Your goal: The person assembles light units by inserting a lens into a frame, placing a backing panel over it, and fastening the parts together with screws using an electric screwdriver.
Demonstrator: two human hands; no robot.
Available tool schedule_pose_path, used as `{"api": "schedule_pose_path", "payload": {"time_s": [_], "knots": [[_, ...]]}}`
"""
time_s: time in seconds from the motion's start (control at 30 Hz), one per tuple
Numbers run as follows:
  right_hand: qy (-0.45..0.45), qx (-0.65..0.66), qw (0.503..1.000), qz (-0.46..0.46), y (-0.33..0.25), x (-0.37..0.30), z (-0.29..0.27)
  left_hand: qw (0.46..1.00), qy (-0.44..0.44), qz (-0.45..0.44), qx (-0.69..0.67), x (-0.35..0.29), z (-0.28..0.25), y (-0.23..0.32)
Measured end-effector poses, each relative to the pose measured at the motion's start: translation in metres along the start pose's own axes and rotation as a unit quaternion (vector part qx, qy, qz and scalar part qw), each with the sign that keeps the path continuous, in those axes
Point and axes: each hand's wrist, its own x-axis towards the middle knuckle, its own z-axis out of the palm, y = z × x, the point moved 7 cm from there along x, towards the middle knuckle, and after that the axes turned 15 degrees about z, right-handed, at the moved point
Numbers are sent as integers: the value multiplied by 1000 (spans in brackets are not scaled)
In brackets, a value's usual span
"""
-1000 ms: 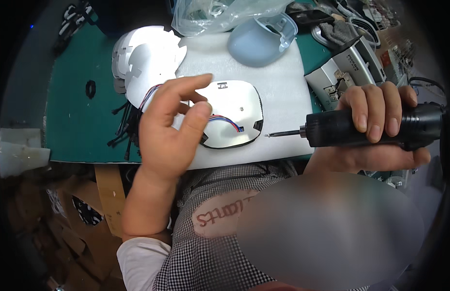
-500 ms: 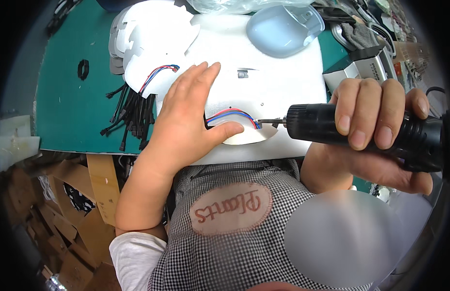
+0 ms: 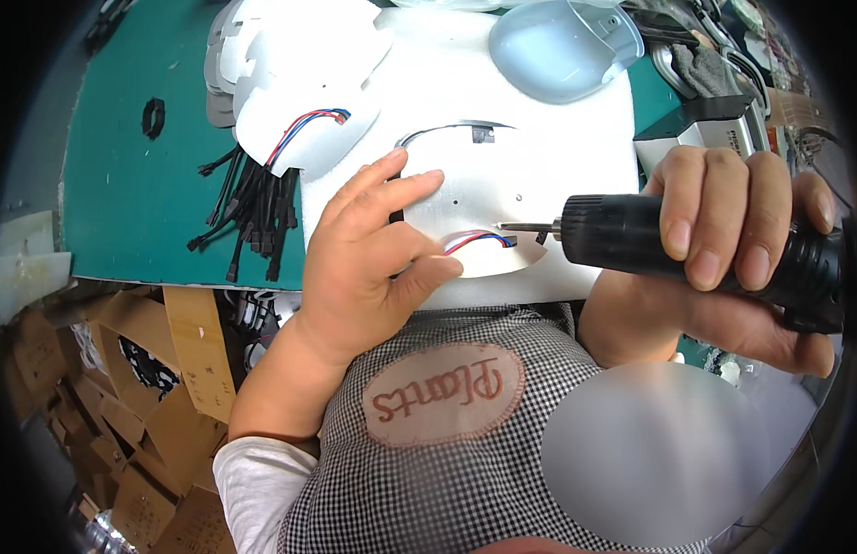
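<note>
A pale, rounded plate lies before me on a white foam sheet. Red and blue wires, ending in a dark connector, run along its near edge. My left hand rests at the plate's left side. Its thumb and forefinger close on the wires, while the other fingers stretch over the plate. My right hand grips a black electric screwdriver, level and pointing left. The bit's tip sits over the plate, just above the wires; whether it touches cannot be told.
Stacked white plates, the top one with wires, stand at far left. Black cable leads and a black ring lie on the green mat. A light-blue shell sits at the back, a grey-and-black box right.
My left fingers have drawn back and curled, with thumb and forefinger now together at the wires. The plate shows more of its far edge. The screwdriver has shifted slightly right.
</note>
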Motion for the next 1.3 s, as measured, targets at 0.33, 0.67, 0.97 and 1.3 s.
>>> {"api": "schedule_pose_path", "payload": {"time_s": [0.33, 0.67, 0.97, 1.3], "knots": [[-4, -11, 999, -43, 13, 9, 13, 996, 20, -87, 11, 16, 9, -9], [7, -5, 998, -56, 13, 7, 12, 986, -128, -111, -8, 17, 27, -10], [21, 0, 998, -65, 14, 1, 5, 978, -156, -142, -1, 13, 31, -15], [20, -2, 997, -72, 5, -14, -7, 983, -112, -138, -39, 13, 28, -20]]}}
